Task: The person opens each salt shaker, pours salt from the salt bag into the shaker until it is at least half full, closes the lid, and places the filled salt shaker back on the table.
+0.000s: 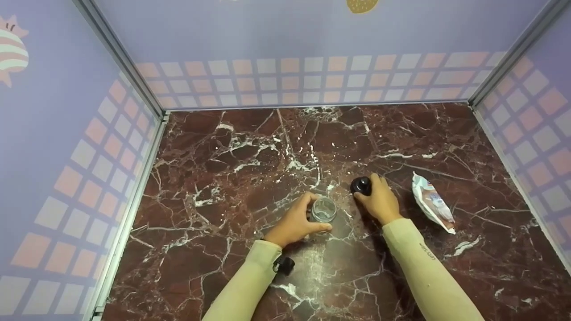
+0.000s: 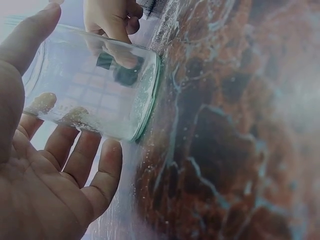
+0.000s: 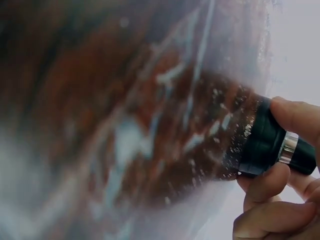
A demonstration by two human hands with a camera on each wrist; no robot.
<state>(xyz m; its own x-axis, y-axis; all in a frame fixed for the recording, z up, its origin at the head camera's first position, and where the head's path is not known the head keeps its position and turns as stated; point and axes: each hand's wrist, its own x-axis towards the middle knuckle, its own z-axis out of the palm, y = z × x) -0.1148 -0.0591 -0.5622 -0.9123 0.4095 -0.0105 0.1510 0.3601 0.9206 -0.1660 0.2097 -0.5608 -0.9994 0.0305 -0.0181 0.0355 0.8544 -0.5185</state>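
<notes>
A clear glass jar (image 1: 324, 210) stands upright and uncovered on the marble-patterned table. My left hand (image 1: 298, 221) curls round it, thumb on the near side and fingers on the far side. Through the jar wall in the left wrist view, some white specks show near the base. To the right, my right hand (image 1: 379, 198) holds a round black lid (image 1: 358, 186) with a knob on top, between thumb and fingers. In the right wrist view the lid (image 3: 262, 137) has a silver band below its knob, and its wide end is down at the tabletop.
A white and brown plastic packet (image 1: 432, 200) lies right of my right hand. White crumbs (image 1: 308, 156) are scattered over the table (image 1: 187, 267) beyond the jar. Purple panels with pink and white squares (image 1: 290, 80) border the table at the back and both sides.
</notes>
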